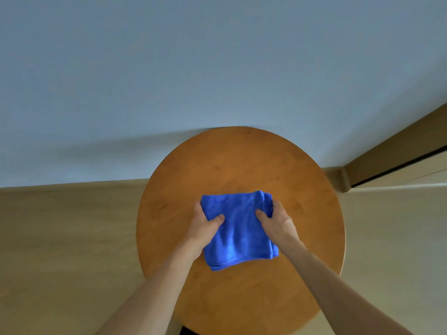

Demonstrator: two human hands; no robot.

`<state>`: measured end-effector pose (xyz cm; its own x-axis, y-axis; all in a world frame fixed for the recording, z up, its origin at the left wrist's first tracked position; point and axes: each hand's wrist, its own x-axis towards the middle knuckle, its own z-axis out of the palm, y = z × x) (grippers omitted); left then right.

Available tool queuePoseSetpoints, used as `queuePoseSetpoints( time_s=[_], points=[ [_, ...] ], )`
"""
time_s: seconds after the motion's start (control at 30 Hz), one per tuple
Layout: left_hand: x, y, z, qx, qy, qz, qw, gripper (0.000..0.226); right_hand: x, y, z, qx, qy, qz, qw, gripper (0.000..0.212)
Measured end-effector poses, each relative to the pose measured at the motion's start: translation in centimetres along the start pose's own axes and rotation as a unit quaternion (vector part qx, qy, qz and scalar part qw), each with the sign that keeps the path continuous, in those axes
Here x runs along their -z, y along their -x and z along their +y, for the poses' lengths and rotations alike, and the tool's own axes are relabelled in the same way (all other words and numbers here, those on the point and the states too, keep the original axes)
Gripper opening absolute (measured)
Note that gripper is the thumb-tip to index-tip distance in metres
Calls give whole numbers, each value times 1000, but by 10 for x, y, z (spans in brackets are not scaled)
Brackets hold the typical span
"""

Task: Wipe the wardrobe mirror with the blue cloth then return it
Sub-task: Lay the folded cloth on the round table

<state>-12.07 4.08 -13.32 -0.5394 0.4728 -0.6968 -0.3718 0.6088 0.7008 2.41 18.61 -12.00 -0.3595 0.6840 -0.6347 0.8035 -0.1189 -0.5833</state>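
Observation:
A folded blue cloth (238, 230) lies over the middle of a round wooden table (242, 165). My left hand (205, 224) grips the cloth's left edge, thumb on top and fingers curled under it. My right hand (275, 220) grips the right edge the same way. The wardrobe mirror is not in view.
The table stands against a pale wall (193, 68). Light wood floor (60, 238) spreads on both sides. At the far right a wooden baseboard corner (341, 177) meets a frame with a dark gap (399, 165).

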Motion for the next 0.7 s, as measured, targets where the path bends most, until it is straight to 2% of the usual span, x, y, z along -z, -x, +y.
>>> queuePoseSetpoints(
  time_s=[0.13, 0.23, 0.33, 0.4, 0.47, 0.53, 0.6, 0.7],
  points=[
    [-10, -18, -14, -28, -47, 46, 997, 68, -13, -9, 13, 18, 2, 15, 1000, 47],
    [-18, -24, -21, -86, -126, 114, 982, 71, -21, -10, 22, 38, 17, 38, 998, 64],
    [-29, -17, -28, -166, -278, 189, 927, 73, -26, -8, 31, 89, 86, 85, 989, 76],
    [-37, -10, -33, -216, -374, 210, 877, 69, -29, -4, 34, 145, 179, 129, 964, 78],
    [-44, -7, -38, -235, -442, 196, 843, 65, -33, -1, 37, 211, 259, 179, 925, 75],
    [-47, -8, -41, -225, -494, 167, 823, 62, -39, -1, 37, 275, 300, 211, 889, 68],
    [-48, -12, -45, -223, -528, 150, 805, 60, -46, -3, 35, 319, 337, 203, 862, 64],
    [-49, -15, -51, -231, -561, 131, 784, 60, -56, -6, 34, 335, 360, 145, 859, 58]
  ],
)
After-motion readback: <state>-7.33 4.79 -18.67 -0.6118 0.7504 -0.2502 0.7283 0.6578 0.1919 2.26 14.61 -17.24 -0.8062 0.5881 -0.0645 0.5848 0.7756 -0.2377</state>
